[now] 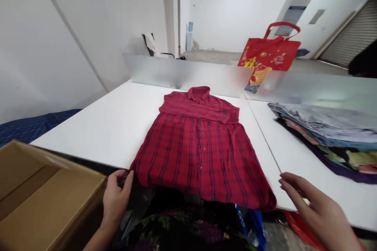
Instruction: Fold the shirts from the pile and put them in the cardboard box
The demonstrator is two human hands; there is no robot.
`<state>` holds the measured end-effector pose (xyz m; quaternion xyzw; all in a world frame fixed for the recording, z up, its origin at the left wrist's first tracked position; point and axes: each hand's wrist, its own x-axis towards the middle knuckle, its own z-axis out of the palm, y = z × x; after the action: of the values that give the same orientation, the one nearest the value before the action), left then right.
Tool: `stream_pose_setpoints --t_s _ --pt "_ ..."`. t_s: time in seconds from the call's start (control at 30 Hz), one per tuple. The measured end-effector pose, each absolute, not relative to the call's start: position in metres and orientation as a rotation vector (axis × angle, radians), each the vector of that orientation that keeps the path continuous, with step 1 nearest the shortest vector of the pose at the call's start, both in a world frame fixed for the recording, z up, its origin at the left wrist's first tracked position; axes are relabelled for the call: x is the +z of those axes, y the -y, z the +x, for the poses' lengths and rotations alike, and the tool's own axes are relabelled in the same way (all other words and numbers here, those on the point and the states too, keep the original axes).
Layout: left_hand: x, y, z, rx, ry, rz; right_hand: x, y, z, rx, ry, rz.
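Shirt [182,145] laid out on table [103,125]
Left hand [116,195] pinches a hem corner, likely steadying it; right hand [318,204], loosely open, hovers beside, apparently empty.

- Red fish-print tote bag [269,53] at the frosted glass partition [153,70]
- Open cardboard box [44,204]
- Blue-topped water dispenser [189,39], across the room
- Grey roller shutter [352,33]

I'm looking at a white desk [100,125], split by a seam [260,129] right of centre. On it I have a red plaid shirt [182,149] lying buttons up, sleeves folded across the chest, hem reaching the near edge. Beyond the seam sits a clothes pile [330,129], apparently folded, running out of my view.
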<state>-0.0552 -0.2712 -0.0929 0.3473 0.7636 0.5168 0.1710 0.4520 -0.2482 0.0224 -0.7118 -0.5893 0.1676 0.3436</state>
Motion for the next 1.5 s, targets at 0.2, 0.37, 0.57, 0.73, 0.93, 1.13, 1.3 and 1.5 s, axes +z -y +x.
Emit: stream_pose_setpoints --t_s 0.2,0.37,0.57,0.73,0.93,1.13,1.3,1.5 --pt "-0.106 0.266 -0.044 1.601 -1.584 0.509 -0.033 0.223 0.444 0.699 1.424 -1.902" --pt "-0.097 0.274 -0.039 1.683 -1.452 0.543 -0.038 0.23 0.434 0.985 1.48 -1.674" --pt "-0.088 0.279 -0.052 1.502 -1.486 0.862 -0.024 0.238 0.444 1.213 1.482 -1.562" --pt "-0.075 0.276 -0.055 1.388 -1.385 0.857 -0.013 0.242 0.45 1.355 1.538 -1.461" --pt "-0.066 0.267 -0.038 1.633 -1.354 0.702 -0.022 0.226 0.433 1.277 1.417 -1.58" --pt "-0.075 0.268 -0.044 1.432 -1.384 0.783 -0.026 0.226 0.425 1.185 1.401 -1.583" --pt "-0.063 0.284 -0.056 1.321 -1.323 0.683 -0.024 0.246 0.45 1.175 1.308 -1.543" --pt "-0.009 0.306 -0.064 1.443 -1.254 0.578 -0.005 0.278 0.483 0.838 1.124 -1.556"
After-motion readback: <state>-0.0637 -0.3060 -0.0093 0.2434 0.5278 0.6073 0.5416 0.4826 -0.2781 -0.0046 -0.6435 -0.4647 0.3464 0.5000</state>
